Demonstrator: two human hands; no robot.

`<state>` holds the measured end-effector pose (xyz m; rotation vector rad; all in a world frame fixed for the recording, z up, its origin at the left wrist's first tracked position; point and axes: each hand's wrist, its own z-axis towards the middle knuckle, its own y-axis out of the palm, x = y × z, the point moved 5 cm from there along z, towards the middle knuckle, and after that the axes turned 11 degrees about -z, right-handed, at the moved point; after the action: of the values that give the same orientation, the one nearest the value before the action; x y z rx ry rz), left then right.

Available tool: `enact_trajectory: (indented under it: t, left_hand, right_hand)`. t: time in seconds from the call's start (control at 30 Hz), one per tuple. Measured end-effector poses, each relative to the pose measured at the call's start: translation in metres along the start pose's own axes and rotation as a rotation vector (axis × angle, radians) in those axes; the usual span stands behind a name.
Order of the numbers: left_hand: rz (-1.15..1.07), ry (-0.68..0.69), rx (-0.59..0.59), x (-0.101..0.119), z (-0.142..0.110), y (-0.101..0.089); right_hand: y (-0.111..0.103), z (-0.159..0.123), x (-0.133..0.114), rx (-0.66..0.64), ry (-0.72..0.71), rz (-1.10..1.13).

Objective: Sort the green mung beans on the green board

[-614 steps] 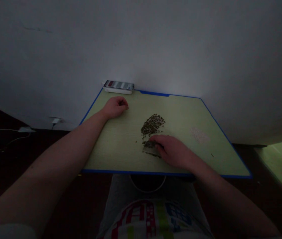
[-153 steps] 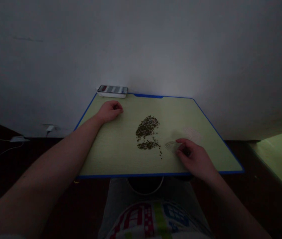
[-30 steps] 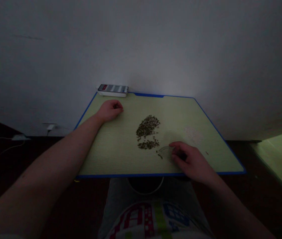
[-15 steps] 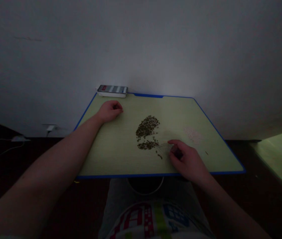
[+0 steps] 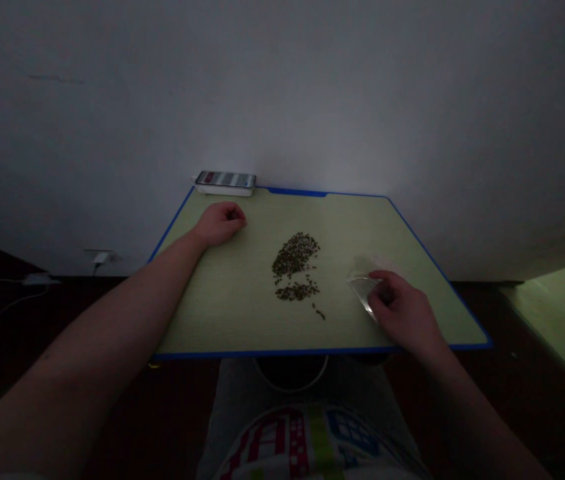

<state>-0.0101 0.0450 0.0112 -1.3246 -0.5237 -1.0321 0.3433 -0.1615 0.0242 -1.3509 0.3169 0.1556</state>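
My left hand (image 5: pixel 220 223) rests on the far left of the pale board, its fingers loosely curled and closed, with nothing seen in them. In my right hand (image 5: pixel 402 310) a clear plastic piece (image 5: pixel 363 290), perhaps a small cup, is pinched over the right side of the board. Its rim glints on the left; my fingers hide the rest of it. Left of it lies a pile of small dark brown grains (image 5: pixel 295 257), with a smaller cluster (image 5: pixel 297 291) just in front. A few stray grains (image 5: pixel 319 312) trail off nearer to me.
Pale flakes (image 5: pixel 385 262) lie on the board's right side, partly behind my right hand. The board (image 5: pixel 242 313) has a blue rim. A phone (image 5: pixel 226 179) sits on a white box (image 5: pixel 225 190) at the back left, near the wall. Below the front edge is a round dark container (image 5: pixel 290 373).
My right hand has moved right and slightly away from me with the clear plastic piece, away from the grains. The plastic is now tilted differently. The left hand stays put.
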Motion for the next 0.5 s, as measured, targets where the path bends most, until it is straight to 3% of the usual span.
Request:
enact_trajectory:
  t: [0.2, 0.37, 0.5]
  left_hand:
    - [-0.031, -0.028, 0.007, 0.000, -0.001, 0.000]
    - [-0.008, -0.010, 0.003, 0.000, -0.001, 0.000]
    - [-0.023, -0.030, 0.010, -0.002, -0.001, 0.000]
  right_hand:
    - [-0.004, 0.004, 0.014, 0.018, -0.001, 0.028]
    - [0.003, -0.008, -0.019, -0.066, -0.148, 0.190]
    - [0.012, -0.007, -0.044, -0.108, -0.195, 0.194]
